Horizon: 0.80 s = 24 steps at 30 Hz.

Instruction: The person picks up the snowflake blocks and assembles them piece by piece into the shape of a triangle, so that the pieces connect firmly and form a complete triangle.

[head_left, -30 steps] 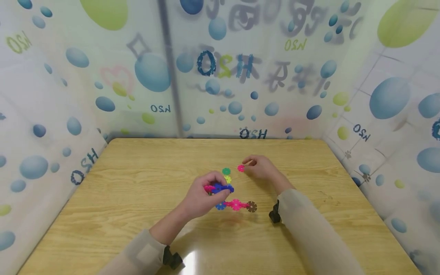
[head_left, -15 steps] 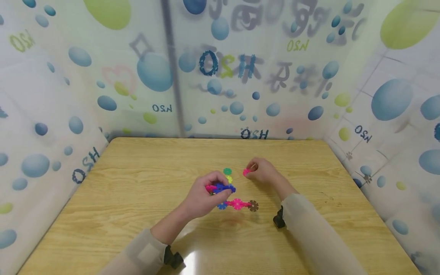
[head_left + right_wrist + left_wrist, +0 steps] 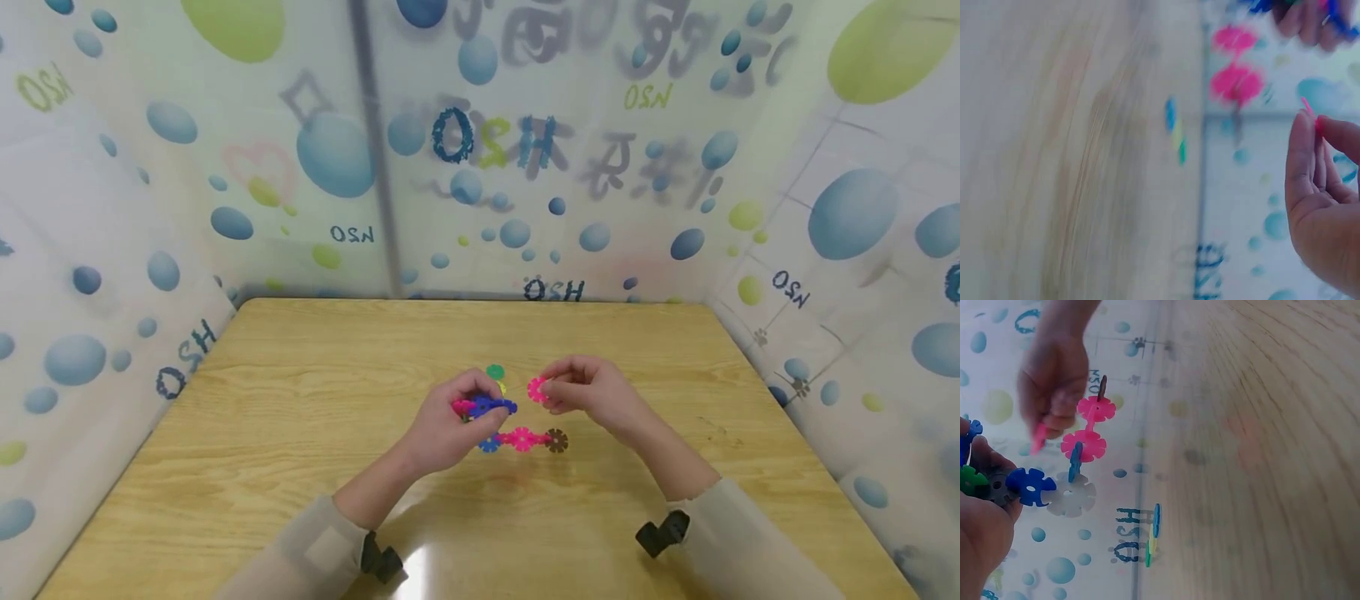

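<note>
In the head view my left hand (image 3: 442, 427) grips a chain of interlocking snowflake discs, with a dark blue disc (image 3: 483, 407) between thumb and fingers. From there the chain runs, in the left wrist view, through a blue disc (image 3: 1032, 487), a clear whitish disc (image 3: 1071, 495), an edge-on light blue one (image 3: 1075, 462), several pink ones (image 3: 1084, 445) and a brown disc (image 3: 557, 440) at its end. My right hand (image 3: 600, 396) pinches a single pink snowflake disc (image 3: 536, 389), held apart from the chain. Left fingers hide part of the chain.
Loose on the wooden table (image 3: 315, 350) beyond the left hand lie a green disc (image 3: 495, 372), a yellow disc (image 3: 503, 388) and a blue disc (image 3: 1170, 114). Patterned curtains (image 3: 420, 208) stand behind the table and at both sides.
My right hand has drawn back toward me with the pink disc, turning it flat side to view. The left hand and its chain have barely shifted.
</note>
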Each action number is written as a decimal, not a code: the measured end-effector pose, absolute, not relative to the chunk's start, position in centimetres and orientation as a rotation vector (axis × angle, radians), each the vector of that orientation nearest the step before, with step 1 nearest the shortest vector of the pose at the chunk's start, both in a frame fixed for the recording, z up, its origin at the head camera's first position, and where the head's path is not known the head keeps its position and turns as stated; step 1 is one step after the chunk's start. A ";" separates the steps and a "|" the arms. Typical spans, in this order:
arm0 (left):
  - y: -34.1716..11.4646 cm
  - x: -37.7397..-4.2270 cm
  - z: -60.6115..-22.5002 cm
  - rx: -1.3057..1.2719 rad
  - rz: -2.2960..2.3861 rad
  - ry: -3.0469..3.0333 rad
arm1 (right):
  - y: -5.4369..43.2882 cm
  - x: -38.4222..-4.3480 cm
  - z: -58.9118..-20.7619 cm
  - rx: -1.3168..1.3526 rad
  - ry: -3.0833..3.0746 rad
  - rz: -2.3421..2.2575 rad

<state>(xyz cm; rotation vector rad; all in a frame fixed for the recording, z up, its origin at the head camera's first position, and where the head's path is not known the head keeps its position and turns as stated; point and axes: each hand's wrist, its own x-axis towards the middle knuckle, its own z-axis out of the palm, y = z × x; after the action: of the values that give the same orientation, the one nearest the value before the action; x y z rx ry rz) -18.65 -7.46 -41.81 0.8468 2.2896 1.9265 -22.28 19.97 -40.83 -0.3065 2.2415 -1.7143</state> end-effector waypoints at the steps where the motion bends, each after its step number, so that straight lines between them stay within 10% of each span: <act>1: -7.4 -18.7 -41.8 0.847 1.927 2.293 | 19.8 -21.7 -40.4 -0.306 2.208 -1.734; 24: -7.0 -18.8 -42.2 0.856 1.930 2.283 | 18.6 -18.1 -38.4 -0.251 1.812 -1.952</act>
<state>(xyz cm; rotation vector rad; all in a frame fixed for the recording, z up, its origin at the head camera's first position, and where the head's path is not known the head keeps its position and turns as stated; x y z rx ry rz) -18.76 -7.01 -42.19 0.8558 2.2834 1.9295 -18.11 18.59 -38.37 -0.2508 1.8123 -1.9522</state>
